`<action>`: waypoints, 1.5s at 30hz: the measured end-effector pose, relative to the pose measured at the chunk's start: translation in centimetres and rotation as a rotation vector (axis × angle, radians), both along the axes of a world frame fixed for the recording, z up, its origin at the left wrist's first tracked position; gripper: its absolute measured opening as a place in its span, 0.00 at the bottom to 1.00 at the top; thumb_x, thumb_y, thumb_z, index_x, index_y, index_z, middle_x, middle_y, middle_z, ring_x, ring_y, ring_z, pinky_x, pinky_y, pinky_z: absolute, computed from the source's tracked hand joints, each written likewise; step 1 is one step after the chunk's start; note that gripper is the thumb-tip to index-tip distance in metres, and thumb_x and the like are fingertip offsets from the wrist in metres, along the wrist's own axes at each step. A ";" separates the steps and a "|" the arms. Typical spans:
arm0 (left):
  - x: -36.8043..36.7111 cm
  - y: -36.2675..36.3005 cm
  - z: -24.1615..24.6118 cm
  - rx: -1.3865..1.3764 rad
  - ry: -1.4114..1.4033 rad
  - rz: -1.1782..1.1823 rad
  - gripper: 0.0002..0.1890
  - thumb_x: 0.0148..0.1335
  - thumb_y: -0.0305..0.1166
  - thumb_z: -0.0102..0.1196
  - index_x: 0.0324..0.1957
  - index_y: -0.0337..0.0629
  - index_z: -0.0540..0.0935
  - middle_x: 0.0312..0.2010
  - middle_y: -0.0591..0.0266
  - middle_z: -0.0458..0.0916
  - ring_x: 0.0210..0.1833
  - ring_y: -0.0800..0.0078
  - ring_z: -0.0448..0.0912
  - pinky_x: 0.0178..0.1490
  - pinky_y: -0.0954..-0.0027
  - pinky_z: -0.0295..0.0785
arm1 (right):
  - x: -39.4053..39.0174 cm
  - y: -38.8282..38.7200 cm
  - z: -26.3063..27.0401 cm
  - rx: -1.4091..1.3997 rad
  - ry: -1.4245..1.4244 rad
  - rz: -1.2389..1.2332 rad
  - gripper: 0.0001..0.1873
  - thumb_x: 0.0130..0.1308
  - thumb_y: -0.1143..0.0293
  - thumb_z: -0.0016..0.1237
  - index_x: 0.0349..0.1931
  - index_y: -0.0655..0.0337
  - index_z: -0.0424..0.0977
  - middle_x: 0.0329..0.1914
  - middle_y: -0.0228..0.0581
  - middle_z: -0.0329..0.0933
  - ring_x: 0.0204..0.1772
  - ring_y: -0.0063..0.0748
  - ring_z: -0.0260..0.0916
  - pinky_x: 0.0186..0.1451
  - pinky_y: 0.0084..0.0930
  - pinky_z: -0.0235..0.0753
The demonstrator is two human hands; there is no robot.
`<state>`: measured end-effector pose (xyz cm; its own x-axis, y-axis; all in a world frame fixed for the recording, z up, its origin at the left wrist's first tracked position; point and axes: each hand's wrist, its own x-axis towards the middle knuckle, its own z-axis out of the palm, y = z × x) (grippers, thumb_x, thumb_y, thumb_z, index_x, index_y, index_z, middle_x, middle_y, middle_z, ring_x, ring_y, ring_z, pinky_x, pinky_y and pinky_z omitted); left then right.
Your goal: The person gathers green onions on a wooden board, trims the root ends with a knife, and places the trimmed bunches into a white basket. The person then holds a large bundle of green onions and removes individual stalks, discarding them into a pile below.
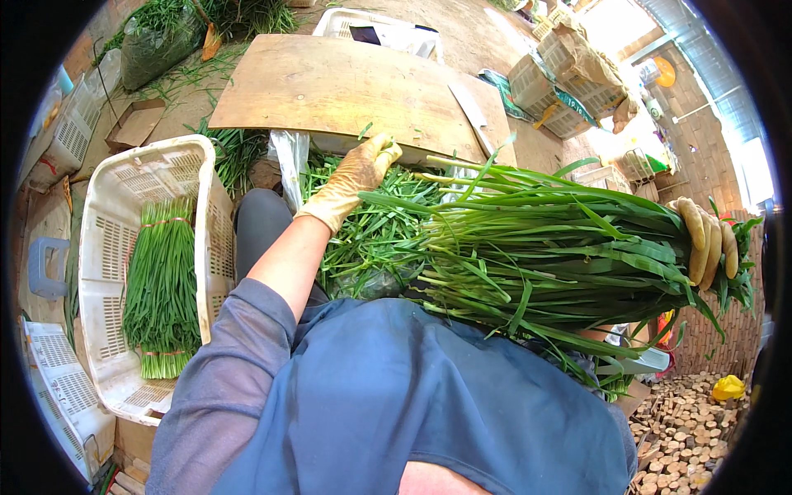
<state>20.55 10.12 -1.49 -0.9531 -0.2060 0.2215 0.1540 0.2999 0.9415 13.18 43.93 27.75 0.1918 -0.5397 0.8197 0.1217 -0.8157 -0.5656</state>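
My right hand [705, 244], in a yellowish glove, grips a large loose bunch of garlic chives [557, 247] near its leafy end. The bunch lies sideways above my lap, its pale stem ends pointing left. My left hand [359, 176], in a stained glove of the same kind, is at the near edge of a wooden board [346, 86]. Its fingers are curled, with small green leaf scraps [388, 146] at the fingertips. Below it, a heap of loose chive leaves [371, 241] fills the space before me. Several leaf bits are scattered on or above the board.
To my left, a white plastic crate [207, 247] holds banded chives [162, 278]. A knife [473, 114] with a broad blade lies on the board's right side. Stacked crates [569, 80] stand far right. Cut log ends [680, 427] show at lower right, near a yellow bag [728, 388].
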 end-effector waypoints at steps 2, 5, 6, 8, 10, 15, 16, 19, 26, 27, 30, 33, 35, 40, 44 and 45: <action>0.5 -0.7 -0.8 -0.127 -0.127 -0.037 0.18 0.69 0.46 0.46 0.45 0.41 0.79 0.38 0.62 0.80 0.43 0.70 0.76 0.45 0.72 0.69 | -0.1 0.4 0.2 -0.012 0.010 -0.002 0.07 0.63 0.77 0.48 0.39 0.54 0.77 0.27 0.28 0.82 0.36 0.22 0.79 0.60 0.24 0.62; 1.5 -0.2 -1.3 0.401 -0.507 -0.346 0.26 0.69 0.55 0.40 0.52 0.45 0.78 0.43 0.63 0.79 0.45 0.70 0.75 0.50 0.67 0.70 | 0.1 0.7 0.5 -0.020 0.035 -0.015 0.08 0.63 0.77 0.49 0.39 0.54 0.77 0.27 0.28 0.82 0.36 0.21 0.79 0.60 0.24 0.62; 1.9 0.1 -1.2 0.479 -0.452 -0.420 0.34 0.66 0.63 0.37 0.57 0.47 0.75 0.46 0.62 0.77 0.47 0.72 0.74 0.51 0.65 0.70 | 0.2 0.6 0.6 -0.004 0.041 -0.028 0.08 0.63 0.77 0.49 0.39 0.54 0.77 0.28 0.28 0.82 0.36 0.21 0.79 0.60 0.24 0.63; 2.5 0.9 -0.8 0.682 -0.315 -0.547 0.35 0.64 0.64 0.39 0.56 0.43 0.76 0.45 0.61 0.77 0.46 0.73 0.74 0.50 0.69 0.70 | 0.6 0.4 0.6 0.008 0.039 -0.058 0.07 0.63 0.77 0.49 0.39 0.54 0.77 0.27 0.29 0.82 0.36 0.22 0.79 0.60 0.23 0.63; 3.4 1.9 -0.2 0.910 -0.223 -0.619 0.29 0.64 0.57 0.48 0.52 0.41 0.78 0.41 0.66 0.79 0.41 0.81 0.75 0.41 0.79 0.68 | 1.0 0.0 0.5 0.015 0.025 -0.077 0.07 0.64 0.77 0.47 0.39 0.54 0.77 0.27 0.30 0.82 0.36 0.24 0.79 0.60 0.23 0.64; 2.5 4.1 2.1 0.938 -0.100 -0.666 0.15 0.64 0.42 0.55 0.42 0.39 0.80 0.30 0.74 0.74 0.28 0.88 0.67 0.30 0.85 0.61 | 1.2 -1.0 -0.3 -0.030 -0.027 -0.070 0.06 0.64 0.76 0.47 0.39 0.54 0.77 0.27 0.31 0.82 0.35 0.25 0.79 0.59 0.23 0.65; 2.4 4.4 2.5 0.983 -0.092 -0.637 0.14 0.64 0.40 0.56 0.42 0.39 0.80 0.28 0.75 0.73 0.26 0.88 0.65 0.28 0.85 0.60 | 1.1 -1.1 -0.3 -0.017 -0.032 -0.058 0.06 0.64 0.76 0.48 0.39 0.54 0.77 0.27 0.30 0.82 0.35 0.25 0.79 0.60 0.23 0.65; 2.1 5.1 3.6 1.192 -0.052 -0.648 0.11 0.63 0.36 0.57 0.41 0.39 0.78 0.24 0.76 0.70 0.22 0.88 0.62 0.23 0.85 0.56 | 0.7 -1.2 -0.2 -0.030 -0.005 -0.027 0.07 0.64 0.76 0.49 0.39 0.54 0.77 0.27 0.30 0.82 0.35 0.24 0.78 0.60 0.23 0.65; 2.3 6.1 6.2 1.150 -0.031 -0.508 0.10 0.63 0.35 0.57 0.40 0.40 0.79 0.22 0.76 0.69 0.21 0.89 0.61 0.22 0.84 0.55 | 0.7 -1.4 -0.3 -0.016 -0.015 0.005 0.07 0.62 0.76 0.51 0.40 0.55 0.76 0.26 0.30 0.81 0.35 0.24 0.78 0.60 0.23 0.64; 2.3 6.2 6.6 1.074 -0.030 -0.553 0.09 0.62 0.35 0.57 0.39 0.40 0.80 0.21 0.76 0.68 0.20 0.89 0.61 0.22 0.84 0.54 | 0.6 -1.5 -0.5 -0.010 -0.012 0.007 0.07 0.62 0.76 0.51 0.40 0.55 0.76 0.26 0.30 0.81 0.35 0.24 0.78 0.60 0.23 0.64; 2.2 6.3 7.4 0.919 -0.011 -0.668 0.08 0.61 0.34 0.57 0.36 0.40 0.82 0.18 0.78 0.67 0.19 0.89 0.58 0.22 0.84 0.50 | 0.7 -1.7 -0.6 -0.004 -0.020 0.007 0.07 0.61 0.75 0.52 0.40 0.55 0.76 0.26 0.30 0.81 0.35 0.24 0.77 0.60 0.23 0.64; 1.9 5.6 7.2 0.865 -0.027 -0.779 0.08 0.61 0.34 0.57 0.35 0.40 0.82 0.18 0.77 0.69 0.18 0.90 0.59 0.21 0.84 0.50 | 0.7 -1.6 -0.5 -0.015 -0.033 0.004 0.07 0.61 0.75 0.52 0.40 0.55 0.76 0.26 0.30 0.81 0.35 0.24 0.77 0.60 0.22 0.63; 1.7 5.0 6.5 0.741 -0.103 -0.655 0.06 0.59 0.31 0.56 0.35 0.40 0.81 0.23 0.74 0.74 0.23 0.86 0.65 0.26 0.81 0.58 | 0.8 -1.5 -0.5 -0.017 -0.036 0.000 0.08 0.61 0.75 0.53 0.40 0.55 0.76 0.26 0.30 0.81 0.34 0.24 0.77 0.60 0.22 0.63; 1.0 5.0 4.5 0.529 -0.061 -0.410 0.09 0.61 0.31 0.51 0.41 0.40 0.77 0.24 0.75 0.71 0.27 0.85 0.66 0.30 0.81 0.62 | 1.0 -1.2 -0.6 -0.017 -0.047 -0.004 0.08 0.60 0.74 0.54 0.40 0.55 0.76 0.26 0.29 0.80 0.34 0.24 0.77 0.60 0.22 0.63; 0.8 4.1 3.2 0.359 -0.177 -0.262 0.07 0.59 0.33 0.51 0.35 0.40 0.77 0.25 0.72 0.71 0.29 0.83 0.64 0.32 0.78 0.60 | 1.2 -1.2 -0.5 -0.012 -0.042 -0.010 0.09 0.59 0.73 0.55 0.41 0.55 0.75 0.26 0.29 0.80 0.34 0.24 0.76 0.60 0.22 0.63; 0.8 3.9 2.9 0.300 -0.191 -0.205 0.07 0.59 0.33 0.51 0.33 0.40 0.77 0.25 0.72 0.70 0.28 0.82 0.63 0.31 0.77 0.59 | 1.3 -1.1 -0.4 -0.012 -0.040 -0.013 0.09 0.59 0.73 0.55 0.41 0.55 0.75 0.26 0.29 0.80 0.34 0.24 0.76 0.60 0.22 0.62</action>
<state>21.37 13.98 1.38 -0.9993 -0.0362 -0.0042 -0.0038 -0.0106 0.9999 14.47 42.80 27.35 0.1517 -0.5319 0.8331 0.1329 -0.8242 -0.5505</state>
